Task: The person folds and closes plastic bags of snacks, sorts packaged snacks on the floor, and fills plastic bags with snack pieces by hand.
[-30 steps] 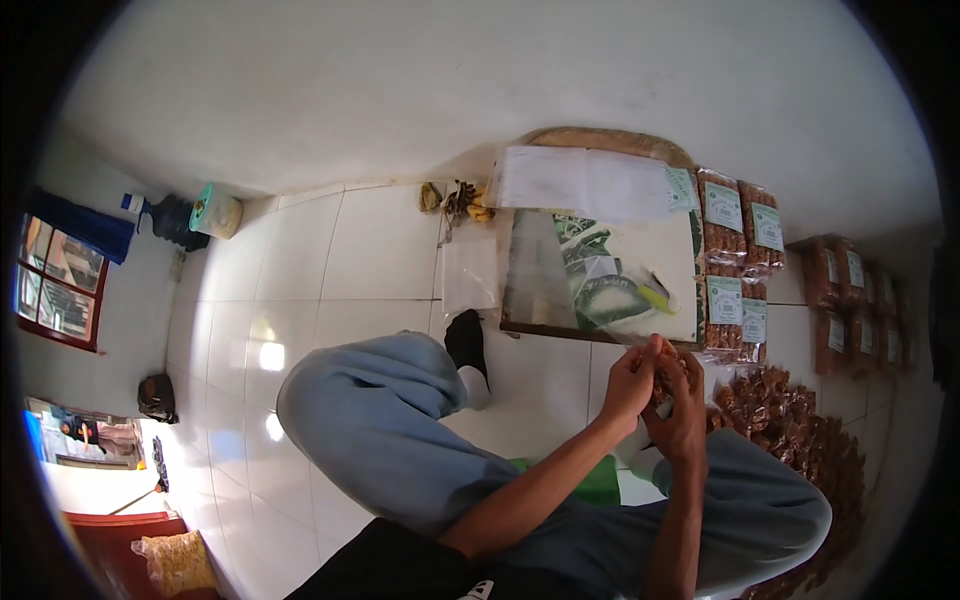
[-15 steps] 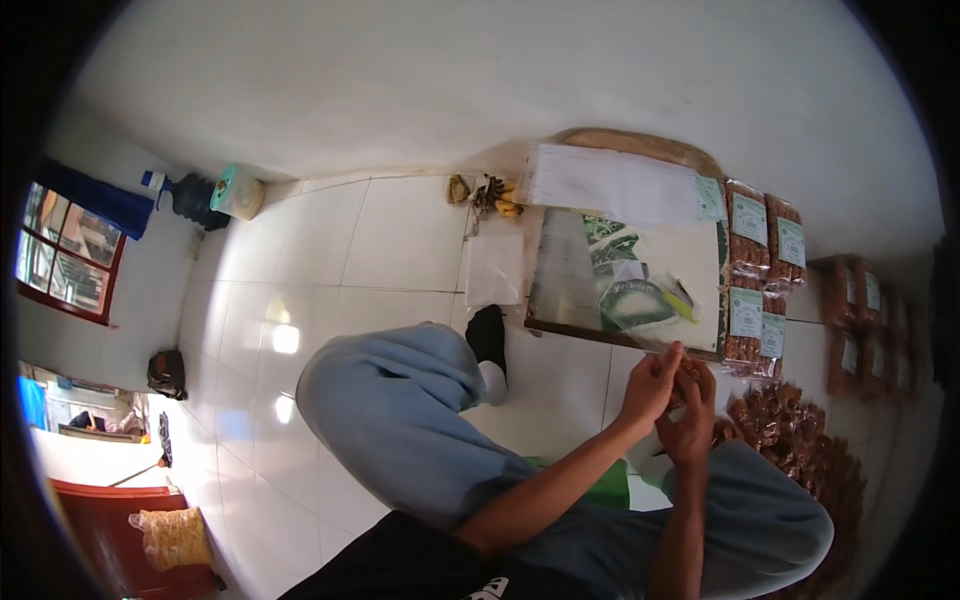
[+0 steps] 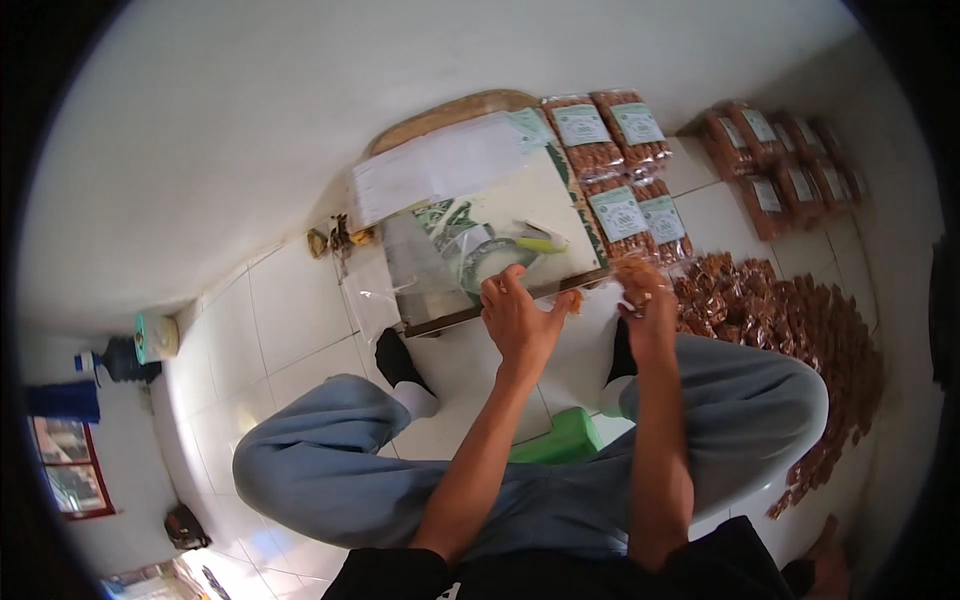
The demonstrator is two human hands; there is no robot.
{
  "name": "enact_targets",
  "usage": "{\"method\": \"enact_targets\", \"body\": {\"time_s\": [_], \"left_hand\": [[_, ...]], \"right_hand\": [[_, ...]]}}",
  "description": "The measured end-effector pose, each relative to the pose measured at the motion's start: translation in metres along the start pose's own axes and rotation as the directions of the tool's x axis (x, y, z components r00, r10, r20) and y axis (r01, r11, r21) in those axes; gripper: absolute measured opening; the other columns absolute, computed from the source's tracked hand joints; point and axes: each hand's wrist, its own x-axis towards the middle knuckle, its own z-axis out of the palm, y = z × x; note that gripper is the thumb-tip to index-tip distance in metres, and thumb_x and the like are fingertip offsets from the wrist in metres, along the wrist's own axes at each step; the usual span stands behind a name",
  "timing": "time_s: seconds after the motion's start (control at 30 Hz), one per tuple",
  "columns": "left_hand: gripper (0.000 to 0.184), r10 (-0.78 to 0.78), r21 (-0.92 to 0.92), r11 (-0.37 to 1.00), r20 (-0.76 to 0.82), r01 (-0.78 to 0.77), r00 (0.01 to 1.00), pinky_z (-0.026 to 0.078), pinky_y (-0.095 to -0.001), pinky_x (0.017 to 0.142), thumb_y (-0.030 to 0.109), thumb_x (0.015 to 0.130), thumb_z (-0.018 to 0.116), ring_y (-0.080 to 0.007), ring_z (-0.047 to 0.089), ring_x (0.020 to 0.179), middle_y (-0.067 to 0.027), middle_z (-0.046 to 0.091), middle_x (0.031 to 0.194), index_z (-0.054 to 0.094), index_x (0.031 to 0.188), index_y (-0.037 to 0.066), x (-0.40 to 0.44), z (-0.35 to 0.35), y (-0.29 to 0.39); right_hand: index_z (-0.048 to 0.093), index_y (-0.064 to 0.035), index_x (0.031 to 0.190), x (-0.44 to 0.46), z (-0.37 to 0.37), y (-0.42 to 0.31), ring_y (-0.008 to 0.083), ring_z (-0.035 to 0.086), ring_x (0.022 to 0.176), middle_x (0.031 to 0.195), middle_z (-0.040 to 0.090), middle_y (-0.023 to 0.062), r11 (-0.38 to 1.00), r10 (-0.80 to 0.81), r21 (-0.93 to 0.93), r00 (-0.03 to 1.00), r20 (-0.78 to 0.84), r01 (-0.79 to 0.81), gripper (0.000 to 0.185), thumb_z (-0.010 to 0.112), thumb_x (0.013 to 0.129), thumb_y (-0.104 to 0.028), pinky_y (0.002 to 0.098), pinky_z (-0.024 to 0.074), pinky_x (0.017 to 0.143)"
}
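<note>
Over the near edge of the low table, my left hand has its thumb and fingers spread apart. Clear plastic lies just beyond it on the tabletop, and a small orange-brown bit shows at the thumb tip. My right hand is curled around a small brown snack packet, blurred by motion, by the table's right corner. A yellow-green cutter-like tool lies on the table. Close to the right hand are a pile of small brown packets and labelled snack packs.
White sheets cover the table's far side. More labelled packs stand along the wall at right. A green object is between my legs. Bananas lie left of the table, and a bucket is further left.
My hands were together near the table's edge; now they are apart, the left over the edge, the right beside the packet pile. The view has turned, shifting the table left.
</note>
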Motion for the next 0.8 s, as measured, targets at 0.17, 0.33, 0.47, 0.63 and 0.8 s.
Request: {"method": "enact_targets", "body": {"time_s": [0.17,0.33,0.47,0.63,0.8], "left_hand": [[0.048,0.134,0.2,0.972,-0.044,-0.123,0.99,0.042,-0.0419,0.082,0.025,0.076,0.079,-0.0322,0.049,0.1,-0.0132,0.046,0.105,0.052,0.111,0.007,-0.004,0.032,-0.002],[0.025,0.118,0.076,0.991,-0.061,-0.114,0.991,0.045,-0.0372,0.077,0.018,0.082,0.071,-0.0287,0.054,0.089,-0.0125,0.05,0.101,0.059,0.099,0.005,-0.003,0.042,-0.027],[0.012,0.029,-0.067,0.997,-0.122,-0.038,0.992,0.045,-0.0362,0.075,0.014,0.087,0.065,-0.0249,0.053,0.086,-0.0099,0.054,0.093,0.06,0.092,0.004,-0.008,0.025,-0.027],[0.014,0.026,-0.053,0.998,-0.181,-0.036,0.983,0.045,-0.0319,0.07,0.016,0.091,0.064,-0.0195,0.054,0.078,-0.0081,0.058,0.088,0.059,0.095,0.003,-0.017,0.0,-0.037],[0.017,-0.029,-0.066,0.998,-0.177,0.018,0.984,0.046,-0.0295,0.068,0.017,0.094,0.062,-0.0163,0.057,0.075,-0.0066,0.06,0.086,0.058,0.1,0.002,-0.018,-0.033,-0.043]], "right_hand": [[0.058,-0.0177,0.106,0.02,-0.006,0.034,0.0127,0.054,0.079,0.098,0.066,0.0003,0.94,0.319,0.114,0.947,0.035,-0.321,0.024,0.062,0.083,-0.023,0.0328,0.0428,0.075],[0.057,-0.0163,0.111,0.012,0.007,0.031,0.015,0.058,0.083,0.095,0.065,0.0,0.914,0.294,0.211,0.923,0.248,-0.348,0.028,0.062,0.084,-0.024,0.0337,0.0448,0.076],[0.055,-0.0142,0.115,0.001,0.017,0.031,0.0173,0.058,0.088,0.102,0.064,0.0027,0.921,0.262,0.205,0.915,0.305,-0.332,0.032,0.06,0.085,-0.024,0.0355,0.0467,0.079],[0.049,-0.0114,0.127,-0.01,0.024,0.031,0.0205,0.06,0.097,0.114,0.062,0.007,0.912,0.187,0.256,0.88,0.437,-0.321,0.045,0.061,0.086,-0.022,0.0378,0.0474,0.083],[0.047,-0.0104,0.13,-0.019,0.033,0.032,0.0207,0.061,0.102,0.115,0.062,0.0077,0.913,0.184,0.233,0.846,0.5,-0.336,0.048,0.061,0.086,-0.021,0.0375,0.0484,0.082]]}}
